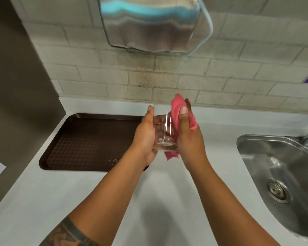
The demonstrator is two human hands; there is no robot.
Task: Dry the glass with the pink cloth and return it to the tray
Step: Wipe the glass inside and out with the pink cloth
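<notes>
A clear drinking glass is held above the white counter, just right of the tray. My left hand cups its left side and base. My right hand presses the pink cloth against the glass's right side, thumb on top of the cloth. Cloth ends stick out above the fingers and below the glass. The brown plastic tray lies on the counter at the left, with a few water drops near its front right corner.
A steel sink with a drain is set in the counter at the right, a tap at its far corner. A steel dispenser hangs on the tiled wall overhead. A brown panel stands at the left.
</notes>
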